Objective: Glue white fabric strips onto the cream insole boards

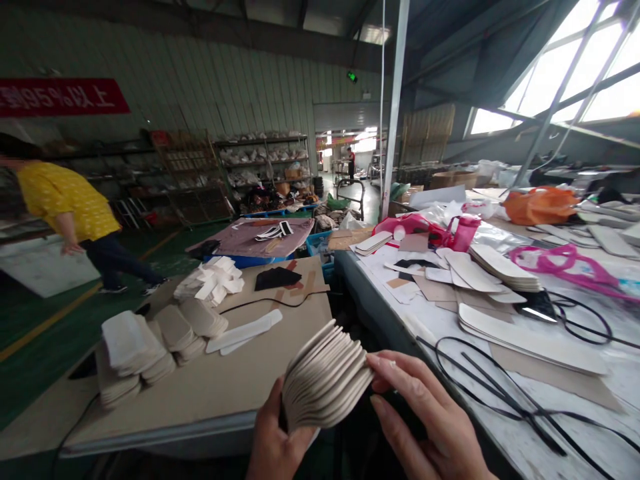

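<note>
My left hand grips a thick stack of pale flat insole pieces from below, thumb on the near side. The stack fans out toward the right. My right hand is beside it, fingertips touching the fanned edges of the stack, fingers loosely extended. Both hands hover in the gap between a cardboard-topped table on the left and a white worktable on the right.
Piles of similar pale pieces and white scraps lie on the cardboard table. The right table holds insoles, black cords, pink straps, an orange bag. A person in a yellow top walks at left.
</note>
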`<state>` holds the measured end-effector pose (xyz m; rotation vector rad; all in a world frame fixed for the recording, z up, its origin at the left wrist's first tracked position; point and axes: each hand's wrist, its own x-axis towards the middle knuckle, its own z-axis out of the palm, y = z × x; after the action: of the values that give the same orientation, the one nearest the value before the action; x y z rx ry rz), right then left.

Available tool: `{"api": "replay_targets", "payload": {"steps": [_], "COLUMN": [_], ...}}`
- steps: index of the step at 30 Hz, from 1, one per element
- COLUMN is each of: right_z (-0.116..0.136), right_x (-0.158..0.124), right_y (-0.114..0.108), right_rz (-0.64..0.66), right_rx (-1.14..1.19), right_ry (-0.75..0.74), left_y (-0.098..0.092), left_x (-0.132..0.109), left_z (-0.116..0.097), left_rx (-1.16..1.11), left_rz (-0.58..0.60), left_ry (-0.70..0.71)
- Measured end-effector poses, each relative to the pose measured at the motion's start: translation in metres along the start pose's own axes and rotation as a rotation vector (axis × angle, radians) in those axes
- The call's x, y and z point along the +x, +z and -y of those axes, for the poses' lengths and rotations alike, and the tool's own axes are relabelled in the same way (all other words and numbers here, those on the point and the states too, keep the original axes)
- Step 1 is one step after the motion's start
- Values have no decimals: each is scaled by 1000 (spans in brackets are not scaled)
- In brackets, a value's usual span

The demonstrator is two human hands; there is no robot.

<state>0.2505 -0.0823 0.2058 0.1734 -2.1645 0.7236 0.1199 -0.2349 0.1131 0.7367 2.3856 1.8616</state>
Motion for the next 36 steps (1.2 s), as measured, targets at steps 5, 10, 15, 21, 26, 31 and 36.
{"api": "replay_targets", "payload": {"steps": [5, 10, 15, 21, 26, 31, 36], "right_z": [0, -1, -5, -11, -16, -22, -30], "right_x": [1, 3, 5, 6, 10, 4, -4], "right_y": [2, 7, 11, 14, 16, 19, 18], "right_rz": [-5, -16, -2, -1, -2, -71, -100], "right_rx": [25, 63, 79, 92, 117, 34, 43], "right_ry": [-41, -42, -33, -12, 0, 31, 35], "left_y": [1, 0, 1, -1, -9, -7, 3], "left_x": [-5, -7, -8, -6, 2, 9, 14], "left_z": [7, 2, -5, -6, -2, 8, 9], "left_rx": [40, 3, -75, -91, -21, 5, -2], "left_rz": [-138, -123, -161, -193, -35, 52, 67], "left_ry": [-10, -32, -62, -48, 44, 147, 92]}}
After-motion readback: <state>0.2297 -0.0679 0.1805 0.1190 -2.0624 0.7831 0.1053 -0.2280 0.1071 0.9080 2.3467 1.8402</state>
